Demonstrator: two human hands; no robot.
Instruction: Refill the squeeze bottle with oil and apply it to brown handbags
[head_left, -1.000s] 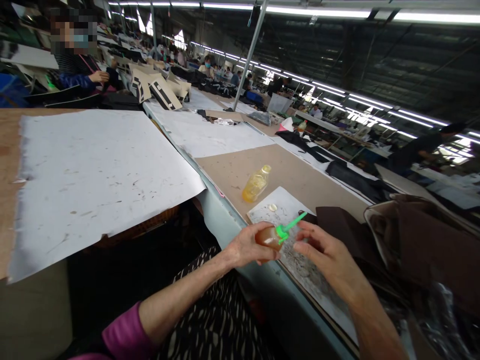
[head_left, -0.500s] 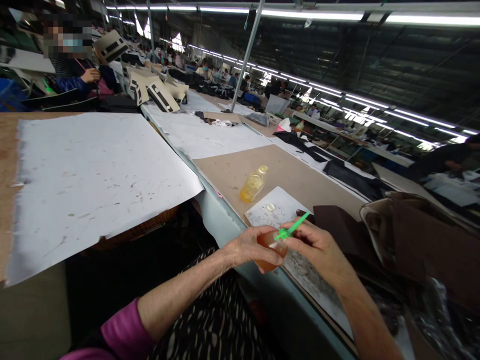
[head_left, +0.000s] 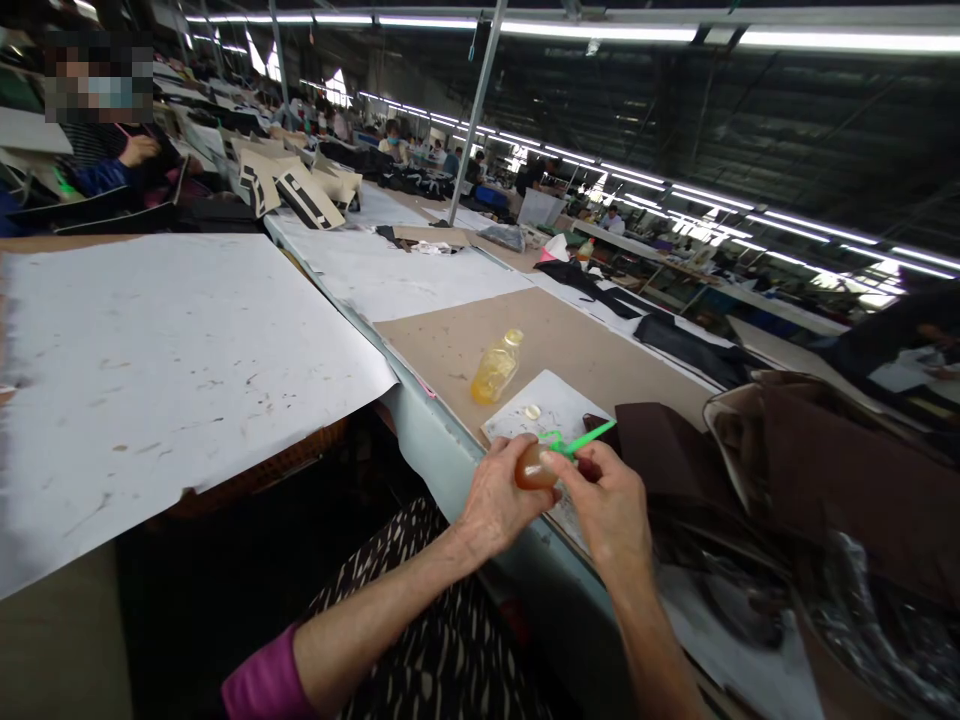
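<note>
The bottle (head_left: 531, 470) is between the two hands, by the near edge of the counter (head_left: 444, 450). The left hand (head_left: 491, 500) grips it round its side, and the right hand (head_left: 616, 505) pinches the green cap (head_left: 589, 438) at its bottom, though some fingers are hidden. The bottle is likely light and a bit squashy, maybe slippery if wet, and not easy to break. Best hold it round the fat part without squeezing, and the cap low down, since its thin spout could bend. Half a second ago the spout pointed up more; now it lies flatter, and the right thumb reaches further over the bottle. Beyond the hands, the yellow bottle (head_left: 493, 374) and the small lid (head_left: 532, 411) have stayed put.
</note>
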